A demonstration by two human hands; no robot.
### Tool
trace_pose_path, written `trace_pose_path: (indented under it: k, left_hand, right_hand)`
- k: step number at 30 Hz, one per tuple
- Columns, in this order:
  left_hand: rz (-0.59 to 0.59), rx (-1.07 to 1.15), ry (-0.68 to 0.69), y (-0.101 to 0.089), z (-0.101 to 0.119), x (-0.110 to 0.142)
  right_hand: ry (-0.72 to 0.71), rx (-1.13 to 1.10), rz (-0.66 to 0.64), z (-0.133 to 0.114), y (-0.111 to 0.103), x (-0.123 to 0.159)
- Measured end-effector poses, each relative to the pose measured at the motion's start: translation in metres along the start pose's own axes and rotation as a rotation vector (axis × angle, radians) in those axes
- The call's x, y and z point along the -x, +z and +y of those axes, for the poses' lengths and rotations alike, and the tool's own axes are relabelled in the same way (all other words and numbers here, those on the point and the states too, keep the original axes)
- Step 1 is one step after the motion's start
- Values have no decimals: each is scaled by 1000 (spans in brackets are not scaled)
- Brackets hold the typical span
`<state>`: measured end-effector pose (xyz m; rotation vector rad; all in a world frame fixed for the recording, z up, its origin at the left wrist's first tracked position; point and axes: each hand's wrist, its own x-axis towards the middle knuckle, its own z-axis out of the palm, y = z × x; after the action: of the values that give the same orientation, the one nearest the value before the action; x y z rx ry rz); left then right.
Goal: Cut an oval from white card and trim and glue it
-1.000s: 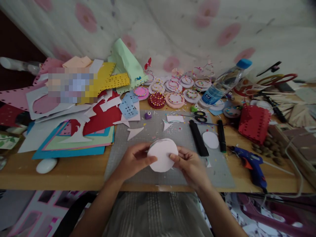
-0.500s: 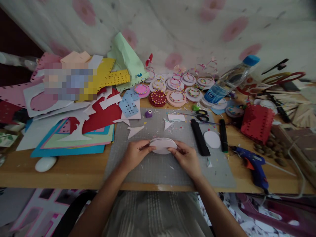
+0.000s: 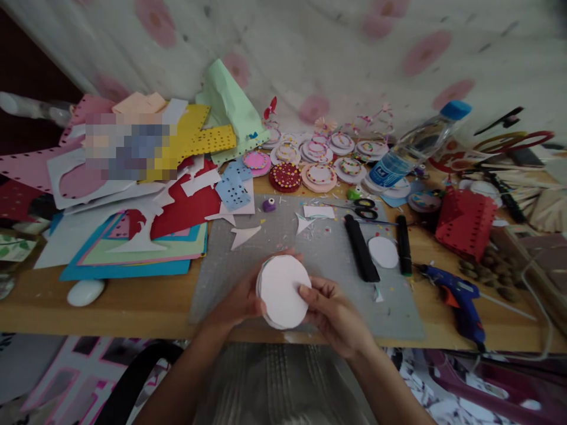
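A small stack of white paper circles (image 3: pixel 286 292) is held between my two hands above the front of the grey cutting mat (image 3: pixel 234 277). My left hand (image 3: pixel 243 300) wraps the stack's left edge, its fingers partly hidden behind it. My right hand (image 3: pixel 334 310) grips the right edge, thumb on the top circle and fingers underneath. Another white paper circle (image 3: pixel 383 252) lies on the mat to the right, between a black cutter-like tool (image 3: pixel 362 248) and a black marker (image 3: pixel 403 245). Paper scraps (image 3: pixel 245 236) and scissors (image 3: pixel 365 208) lie farther back.
Coloured paper sheets (image 3: pixel 133 268) are piled on the left, beside a white oval object (image 3: pixel 85 293). Decorated paper discs (image 3: pixel 286 177) fill the back, near a tilted water bottle (image 3: pixel 405 147). A blue glue gun (image 3: pixel 458 295) and its cord lie at the right.
The paper circles have come closer to me and tipped up, so the top one now faces the camera. Both hands moved down with them, and the grip shifted to the sides.
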<state>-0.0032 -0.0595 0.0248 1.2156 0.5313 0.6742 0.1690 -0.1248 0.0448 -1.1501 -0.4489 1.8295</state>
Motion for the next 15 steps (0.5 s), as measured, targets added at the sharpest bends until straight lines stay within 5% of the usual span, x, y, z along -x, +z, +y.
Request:
trace_pose_path:
  k: [4, 11, 15]
  left_hand:
    - [-51, 189, 19, 12, -10, 1]
    - [202, -8, -49, 28, -8, 3]
    - [251, -11, -44, 35, -17, 2]
  right_hand:
    - [55, -167, 7, 3, 10, 8]
    - [112, -316, 30, 3, 11, 13]
    - [131, -355, 73, 2, 12, 13]
